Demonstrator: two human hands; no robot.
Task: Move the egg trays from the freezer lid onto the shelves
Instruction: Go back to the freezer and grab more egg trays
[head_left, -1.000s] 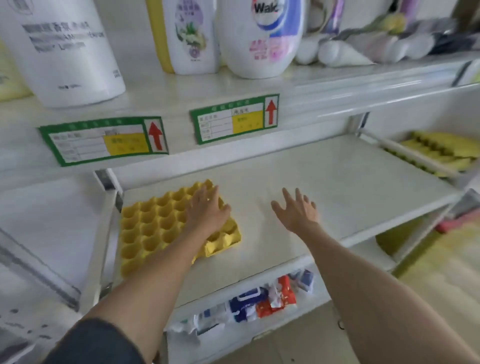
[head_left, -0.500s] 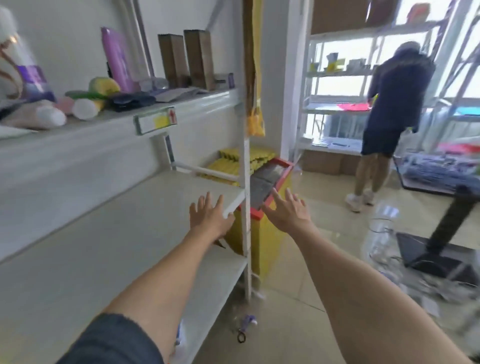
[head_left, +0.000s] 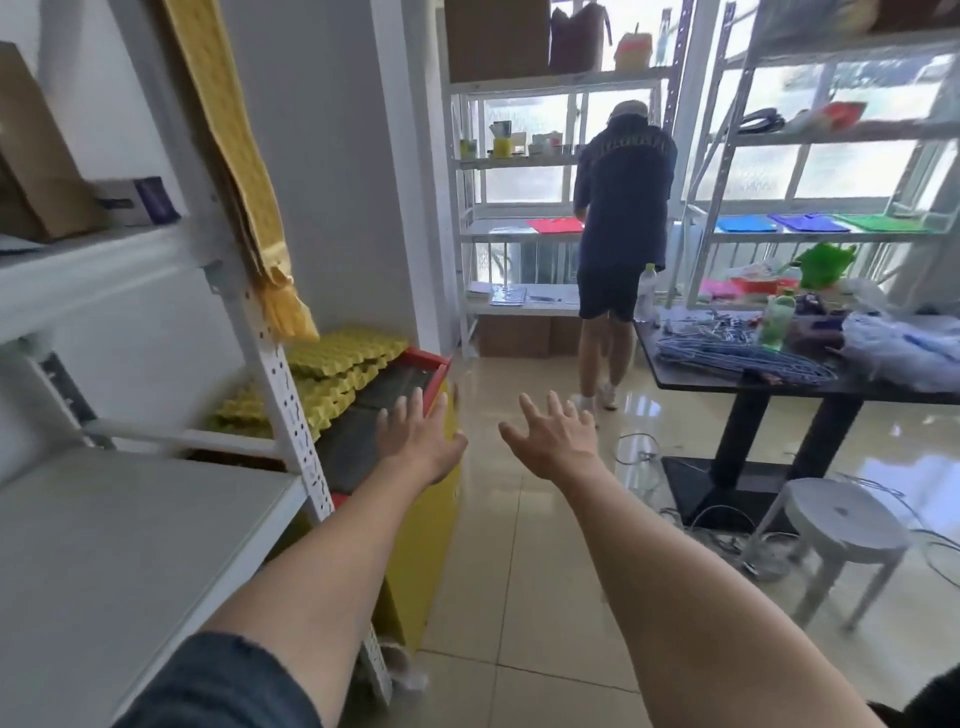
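Observation:
A stack of yellow egg trays (head_left: 332, 371) lies on the dark glass lid of a red-rimmed yellow freezer (head_left: 434, 512), partly hidden behind the white shelf post. My left hand (head_left: 418, 441) hovers over the lid's near right edge, fingers spread, holding nothing. My right hand (head_left: 553, 439) is stretched out over the tiled floor to the right of the freezer, also open and empty. The white shelf (head_left: 104, 545) at lower left is bare in the part I see.
A person in dark clothes (head_left: 621, 223) stands at the far window shelves, back turned. A black table (head_left: 779, 379) with hangers and bags stands on the right, a white stool (head_left: 841, 530) and loose cables below it. Boxes sit on the upper shelf at left.
My view has swung right, from the shelf with one yellow tray on it to the freezer. My left hand let go of that tray; both open hands now reach toward the freezer.

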